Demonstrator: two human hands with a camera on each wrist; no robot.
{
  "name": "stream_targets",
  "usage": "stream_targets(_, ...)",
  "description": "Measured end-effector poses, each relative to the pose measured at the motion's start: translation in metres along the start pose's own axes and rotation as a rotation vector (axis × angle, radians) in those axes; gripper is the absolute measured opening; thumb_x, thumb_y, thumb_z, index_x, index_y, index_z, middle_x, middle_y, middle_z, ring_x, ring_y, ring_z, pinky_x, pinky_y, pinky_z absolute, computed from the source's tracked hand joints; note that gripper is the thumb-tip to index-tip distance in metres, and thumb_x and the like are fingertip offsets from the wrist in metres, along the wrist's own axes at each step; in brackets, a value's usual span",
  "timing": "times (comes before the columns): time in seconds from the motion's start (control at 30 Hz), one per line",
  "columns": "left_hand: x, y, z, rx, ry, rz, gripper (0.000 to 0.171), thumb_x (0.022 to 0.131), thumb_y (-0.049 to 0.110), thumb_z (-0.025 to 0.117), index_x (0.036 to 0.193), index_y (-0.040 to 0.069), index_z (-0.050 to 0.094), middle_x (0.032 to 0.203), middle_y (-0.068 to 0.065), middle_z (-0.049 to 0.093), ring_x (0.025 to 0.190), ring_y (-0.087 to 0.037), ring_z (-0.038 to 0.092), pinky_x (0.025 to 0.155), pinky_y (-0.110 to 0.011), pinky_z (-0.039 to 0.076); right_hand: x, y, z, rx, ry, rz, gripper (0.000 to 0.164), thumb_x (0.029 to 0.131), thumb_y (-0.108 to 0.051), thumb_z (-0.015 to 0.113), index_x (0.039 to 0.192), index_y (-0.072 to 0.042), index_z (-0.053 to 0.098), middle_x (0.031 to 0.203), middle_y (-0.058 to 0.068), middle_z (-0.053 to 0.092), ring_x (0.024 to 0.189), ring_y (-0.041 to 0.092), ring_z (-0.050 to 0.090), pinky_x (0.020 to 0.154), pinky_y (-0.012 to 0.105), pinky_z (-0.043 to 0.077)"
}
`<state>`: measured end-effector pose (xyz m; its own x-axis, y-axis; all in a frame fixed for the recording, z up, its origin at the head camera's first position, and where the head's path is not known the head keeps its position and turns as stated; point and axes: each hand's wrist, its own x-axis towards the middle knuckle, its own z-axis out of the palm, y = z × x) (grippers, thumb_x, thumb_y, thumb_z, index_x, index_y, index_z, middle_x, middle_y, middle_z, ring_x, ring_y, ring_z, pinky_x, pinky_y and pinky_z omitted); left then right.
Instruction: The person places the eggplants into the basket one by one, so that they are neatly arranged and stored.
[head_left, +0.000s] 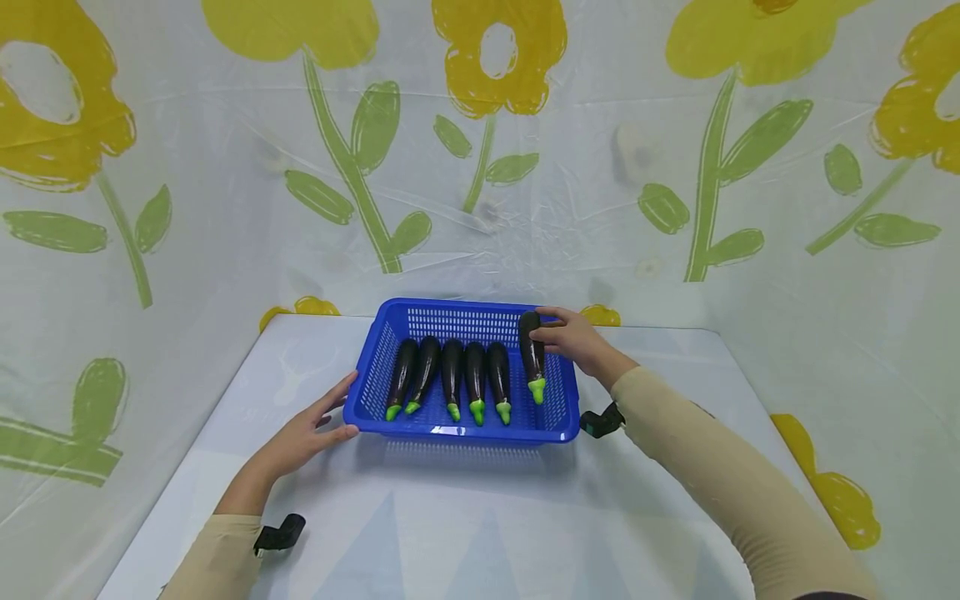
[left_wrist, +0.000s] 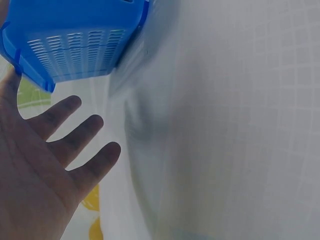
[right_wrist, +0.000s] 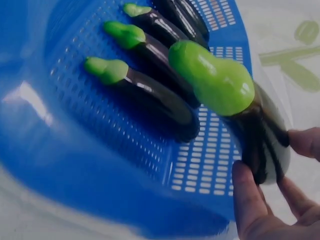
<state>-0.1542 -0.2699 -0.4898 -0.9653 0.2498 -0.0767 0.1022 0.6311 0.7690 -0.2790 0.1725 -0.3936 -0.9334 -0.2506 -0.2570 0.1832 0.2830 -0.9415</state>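
Note:
A blue plastic basket [head_left: 463, 433] sits on the table with several dark eggplants [head_left: 452, 375] in a row inside, green stem ends toward me. Above the basket's right side, my right hand [head_left: 573, 335] holds one more eggplant [head_left: 532, 354]. In the right wrist view, that eggplant [right_wrist: 260, 135] is pinched between thumb and fingers, its green end toward the camera. At the basket's left edge my left hand [head_left: 303, 437] has its fingers spread. The left wrist view shows the left hand [left_wrist: 40, 160] with straight fingers, one reaching the rim of the basket [left_wrist: 75, 45].
The white table [head_left: 420, 533] has a pale triangle pattern near its front. A hanging cloth [head_left: 570, 192] printed with yellow flowers and green leaves surrounds the table's back and sides. Each wrist carries a small black device [head_left: 280, 533].

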Motion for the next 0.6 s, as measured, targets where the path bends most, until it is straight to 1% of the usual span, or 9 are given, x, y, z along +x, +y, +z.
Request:
stream_targets(0.27,-0.001,0.003,0.000,-0.008,0.004,0.003,0.087,0.096,0.044,0.067,0.164,0.037,0.013,0.166,-0.019,0.023,0.147,-0.050,0.028,0.113,-0.071,0.028,0.007,0.002,0.015,-0.079,0.084,0.011,0.065,0.097,-0.009,0.066,0.155,-0.004,0.038,0.150,0.028,0.045,0.129,0.040,0.056,0.109,0.047,0.048)
stream_targets(0.43,-0.001,0.003,-0.001,-0.014,0.002,-0.001,0.087,0.096,0.044,0.067,0.164,0.036,0.013,0.166,-0.020,0.023,0.147,-0.050,0.028,0.113,-0.071,0.028,0.009,0.004,0.025,-0.168,0.119,-0.008,0.063,0.097,-0.009,0.066,0.154,-0.002,0.040,0.145,0.029,0.049,0.122,0.040,0.061,0.105,0.046,0.051)
stream_targets(0.6,-0.001,0.002,-0.001,-0.025,0.001,0.002,0.087,0.096,0.044,0.068,0.164,0.037,0.014,0.167,-0.019,0.023,0.147,-0.049,0.027,0.113,-0.071,0.028,0.010,0.004,0.034,-0.263,0.156,0.000,0.062,0.096,-0.012,0.068,0.152,-0.005,0.044,0.141,0.027,0.054,0.116,0.037,0.063,0.101,0.046,0.053)
